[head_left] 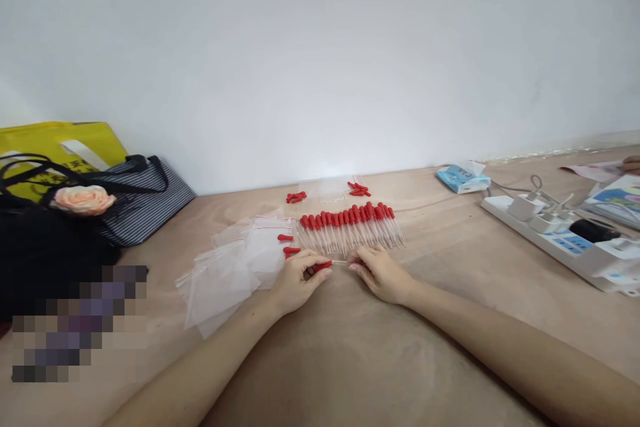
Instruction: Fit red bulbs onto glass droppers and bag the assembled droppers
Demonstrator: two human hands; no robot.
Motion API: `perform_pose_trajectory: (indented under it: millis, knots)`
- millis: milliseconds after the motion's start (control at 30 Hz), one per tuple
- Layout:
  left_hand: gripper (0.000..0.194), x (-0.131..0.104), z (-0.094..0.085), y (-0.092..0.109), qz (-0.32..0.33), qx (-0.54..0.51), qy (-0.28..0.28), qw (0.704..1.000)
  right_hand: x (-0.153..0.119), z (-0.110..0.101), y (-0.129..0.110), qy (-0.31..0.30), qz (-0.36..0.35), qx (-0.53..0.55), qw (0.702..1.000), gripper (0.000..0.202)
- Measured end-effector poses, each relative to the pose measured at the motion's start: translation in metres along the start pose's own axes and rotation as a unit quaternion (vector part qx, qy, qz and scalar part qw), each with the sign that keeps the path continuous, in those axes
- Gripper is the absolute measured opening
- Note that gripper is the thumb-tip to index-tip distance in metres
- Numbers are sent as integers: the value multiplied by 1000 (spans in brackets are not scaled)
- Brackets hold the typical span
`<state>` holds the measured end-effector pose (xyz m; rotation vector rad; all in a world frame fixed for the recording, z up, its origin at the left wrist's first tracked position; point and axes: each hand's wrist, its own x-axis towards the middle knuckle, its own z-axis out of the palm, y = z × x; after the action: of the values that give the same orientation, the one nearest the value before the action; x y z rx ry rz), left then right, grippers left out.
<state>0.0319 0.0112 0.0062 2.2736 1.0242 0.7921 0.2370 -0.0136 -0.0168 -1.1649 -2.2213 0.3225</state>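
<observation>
A red, rubbery-looking bulb [323, 266] is pinched between the thumb and fingers of the left hand [300, 281], low over the tabletop [320, 360]. The slim, clear tube [340, 263] is grasped at its other end by the fingertips of the right hand [383, 275]; it is lined up with the bulb, though whether it is seated inside cannot be told. Just beyond the hands, a slanting row of droppers [353, 216] is laid out, each formed of a glossy red bulb and a transparent, tapering stem. Two loose bulbs [285, 237] are set near the left hand, beside thin, filmy bags [225, 283] that are fanned over one another, their edges lined in red. Farther back, fine clear stems [333, 198] are flanked by two small red heaps [296, 197]. The tabletop is faintly wood-grained and is bounded by a smooth, pale wall [320, 67]. To the right, a soft blue tissue pack [463, 179] and a hard white power strip [593, 263] are placed; to the left, a striped bag [133, 207] is seen.
</observation>
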Motion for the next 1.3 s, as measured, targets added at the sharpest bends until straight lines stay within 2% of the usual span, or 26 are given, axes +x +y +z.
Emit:
perform_pose_trajectory:
  millis: [200, 467, 700, 933, 1133, 1300]
  knots:
    - [15, -1, 1, 1, 11, 33, -7, 999, -1, -1, -3, 4, -54, -39, 998, 13]
    - [17, -4, 1, -2, 109, 70, 23, 991, 0, 1, 0, 17, -113, -52, 992, 14]
    - [16, -7, 3, -5, 166, 89, 27, 982, -1, -3, 0, 18, -131, -86, 988, 20]
    - [17, -10, 3, -4, 178, 103, 3, 979, -1, -5, 0, 1, -131, -92, 987, 21]
    - [15, -9, 3, -3, 191, 98, 21, 976, 0, -5, -1, 0, -125, -80, 989, 22]
    - [16, -10, 4, -4, 190, 111, 14, 975, 0, -5, -2, 13, -152, -108, 982, 22]
